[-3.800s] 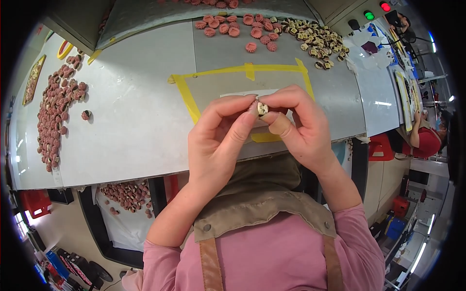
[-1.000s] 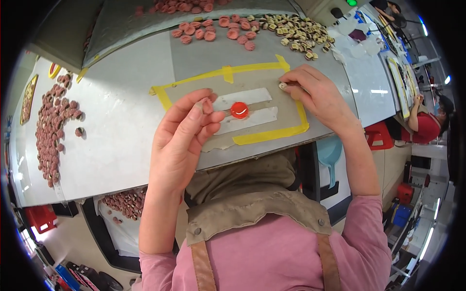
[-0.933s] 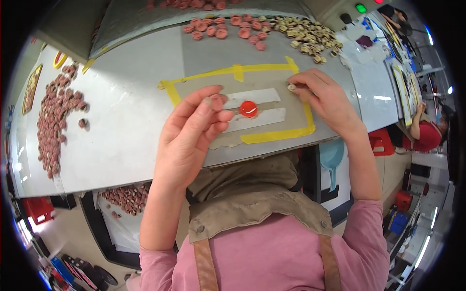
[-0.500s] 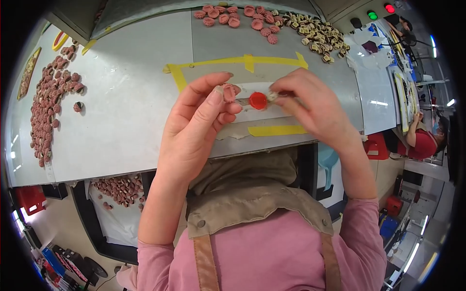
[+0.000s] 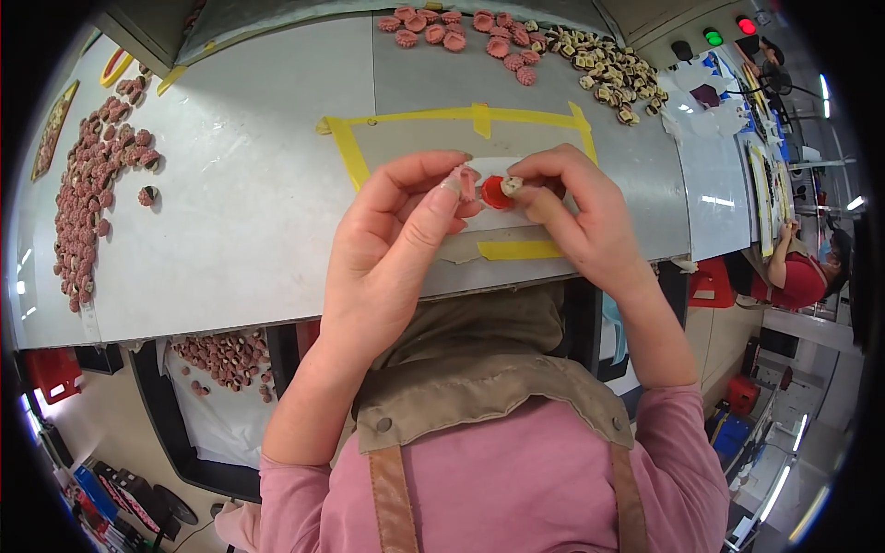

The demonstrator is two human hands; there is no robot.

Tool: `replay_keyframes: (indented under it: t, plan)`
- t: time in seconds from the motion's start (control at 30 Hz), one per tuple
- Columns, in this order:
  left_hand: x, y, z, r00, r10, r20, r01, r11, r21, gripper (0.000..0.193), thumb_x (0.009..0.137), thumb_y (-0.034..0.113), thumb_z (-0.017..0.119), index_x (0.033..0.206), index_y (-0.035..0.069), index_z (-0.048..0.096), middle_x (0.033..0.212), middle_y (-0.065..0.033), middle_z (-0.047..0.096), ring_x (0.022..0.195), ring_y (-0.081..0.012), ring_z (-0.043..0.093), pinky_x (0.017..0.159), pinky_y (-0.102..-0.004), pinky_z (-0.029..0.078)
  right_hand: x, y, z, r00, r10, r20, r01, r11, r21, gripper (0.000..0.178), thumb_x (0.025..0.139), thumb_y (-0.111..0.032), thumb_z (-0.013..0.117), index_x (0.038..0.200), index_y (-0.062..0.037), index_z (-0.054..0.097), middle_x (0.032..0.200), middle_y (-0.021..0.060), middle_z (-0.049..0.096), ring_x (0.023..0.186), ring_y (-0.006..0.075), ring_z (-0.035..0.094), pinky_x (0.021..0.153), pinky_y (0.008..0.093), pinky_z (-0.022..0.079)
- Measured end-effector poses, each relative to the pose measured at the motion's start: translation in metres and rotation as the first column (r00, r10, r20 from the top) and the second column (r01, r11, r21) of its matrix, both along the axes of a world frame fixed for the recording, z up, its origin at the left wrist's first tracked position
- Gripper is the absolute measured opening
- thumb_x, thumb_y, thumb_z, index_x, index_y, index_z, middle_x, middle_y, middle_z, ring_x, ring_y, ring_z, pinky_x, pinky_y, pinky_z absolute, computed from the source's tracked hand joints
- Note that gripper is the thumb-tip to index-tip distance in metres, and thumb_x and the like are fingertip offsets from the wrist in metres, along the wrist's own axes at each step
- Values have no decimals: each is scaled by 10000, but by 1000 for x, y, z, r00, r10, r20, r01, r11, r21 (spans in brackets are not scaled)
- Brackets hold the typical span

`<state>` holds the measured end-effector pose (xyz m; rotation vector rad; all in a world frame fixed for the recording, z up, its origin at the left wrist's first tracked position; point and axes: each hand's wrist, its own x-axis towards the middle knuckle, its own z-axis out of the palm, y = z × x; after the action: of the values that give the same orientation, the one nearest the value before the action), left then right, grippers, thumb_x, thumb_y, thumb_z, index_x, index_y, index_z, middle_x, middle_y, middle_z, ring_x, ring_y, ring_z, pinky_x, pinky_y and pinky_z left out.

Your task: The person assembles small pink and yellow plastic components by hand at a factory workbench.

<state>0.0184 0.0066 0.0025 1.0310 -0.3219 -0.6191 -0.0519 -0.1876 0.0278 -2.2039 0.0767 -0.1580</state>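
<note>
Between the finger and thumb of my left hand is a small pink cup-shaped piece with a bumpy outside. My right hand pinches a small cream-coloured piece, just above the right side of a round red disc. That disc lies on a pale strip on the table, between my two hands. The pink piece and the cream piece are a short gap apart. My fingers partly cover both pieces.
Loose pink cups and cream-and-dark pieces lie along the table's far side. Many pink-and-dark pieces spread at the left. Yellow tape frames the work spot. Below the table edge, a lined bin holds more pieces. A co-worker is at right.
My right hand has moved left, bringing the cream piece over the red disc's edge. My left hand has shifted slightly right and turned the pink cup more edge-on.
</note>
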Motion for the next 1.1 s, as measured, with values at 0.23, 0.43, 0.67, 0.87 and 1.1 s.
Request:
replay_keyframes:
  t: [0.23, 0.43, 0.67, 0.87, 1.1]
  plan:
    - [-4, -6, 7, 996, -42, 76, 41, 999, 22, 282, 983, 124, 509, 1218, -32, 509, 1121, -80, 610, 1045, -132, 585, 922, -269, 472, -4, 23, -1, 985, -23, 170, -61, 881, 470, 216, 930, -96, 580, 1118, -5, 523, 1017, 55, 576, 889, 108, 553, 790, 244, 443]
    - [-7, -5, 6, 990, -48, 130, 45, 999, 29, 262, 976, 103, 515, 1193, -41, 535, 1122, -101, 618, 1050, -149, 590, 932, -283, 482, -2, 31, -9, 943, 33, 333, -51, 998, 45, 202, 916, -137, 622, 1061, -24, 540, 996, 76, 582, 853, 143, 559, 755, 263, 455]
    - [-6, -2, 7, 978, -118, 171, 111, 993, 46, 321, 955, 66, 538, 1259, -23, 487, 1071, -98, 628, 997, -131, 602, 878, -259, 479, -6, 28, -11, 873, 57, 485, -25, 997, -73, 303, 856, -211, 687, 1072, -34, 569, 1033, 95, 577, 952, 228, 568, 749, 300, 509]
    - [-8, -6, 10, 985, -115, 125, 110, 993, 50, 481, 921, 57, 588, 1348, -2, 374, 1015, -101, 633, 957, -134, 621, 841, -259, 491, -9, 17, -12, 921, 162, 353, -184, 982, 30, 274, 901, -196, 628, 1119, -40, 571, 1127, 109, 537, 1008, 226, 545, 811, 310, 522]
    - [-15, -17, 1, 946, -56, 319, 0, 985, 173, 531, 868, -25, 609, 1350, -8, 385, 1003, -111, 634, 923, -125, 620, 827, -244, 499, -6, 21, -24, 899, 105, 425, -62, 992, -113, 291, 788, -5, 672, 1059, -43, 573, 1044, 101, 549, 927, 253, 551, 761, 314, 516]
